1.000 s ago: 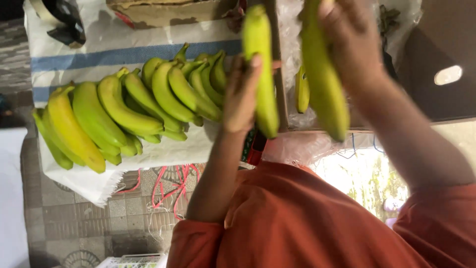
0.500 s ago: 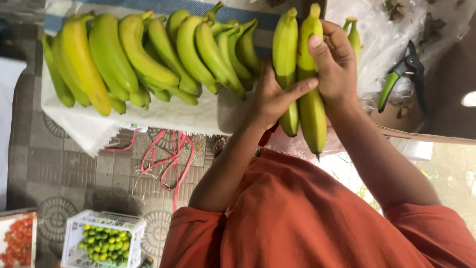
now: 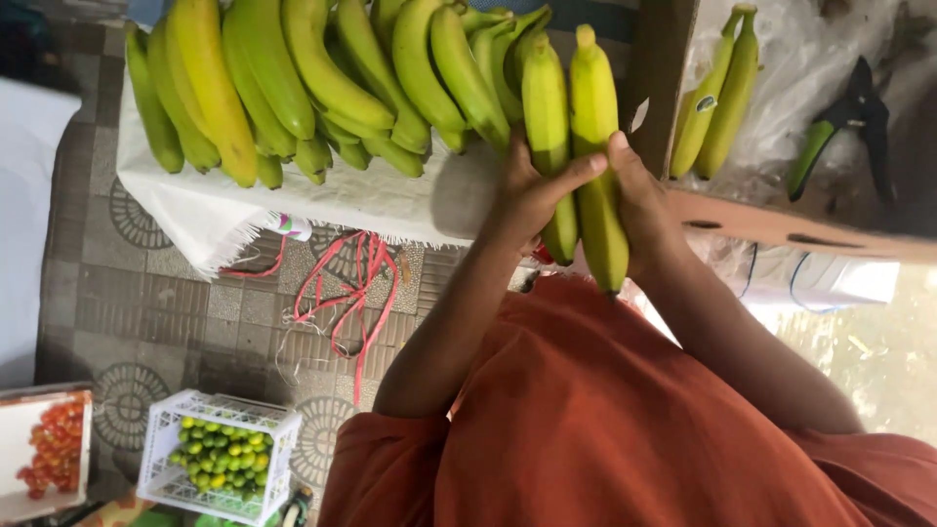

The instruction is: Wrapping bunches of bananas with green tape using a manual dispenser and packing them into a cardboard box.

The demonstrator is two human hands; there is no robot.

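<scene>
Orange garment (image 3: pixel 625 420) is filling the lower frame; the patterned tile floor (image 3: pixel 127 312) is showing at left.

Bench under a white cloth (image 3: pixel 371 200) is carrying a large row of green-yellow bananas (image 3: pixel 293 88), lying side by side, tips pointing toward the wearer. That row is lying settled on the cloth, no hand on it.

Cardboard box (image 3: pixel 781 224) at right, lined with clear plastic, is holding two slimmer green bananas (image 3: pixel 722 93) and a pair of green-handled pruners (image 3: pixel 839 132), both lying loose, untouched.

White crate of small green and yellow fruit (image 3: pixel 220 459) is sitting on the floor at lower left; a tray of red fruit (image 3: pixel 44 454) is just beside it. Red string (image 3: pixel 351 283) is trailing off the cloth edge.

Work in hand: a pair of bananas (image 3: pixel 581 146) is being held upright between bench and box, just at the right end of the big row. Judging by position, it is not yet resting with the row nor in the box.

Left hand (image 3: pixel 532 190) is wrapping its grip round the pair from the left, thumb crossing the front. Right hand (image 3: pixel 639 200) is clasping the pair from the right, thumb up against the skin.

The pair itself: two long fruits, yellow-green, smooth, unblemished, dark tips pointing down.
</scene>
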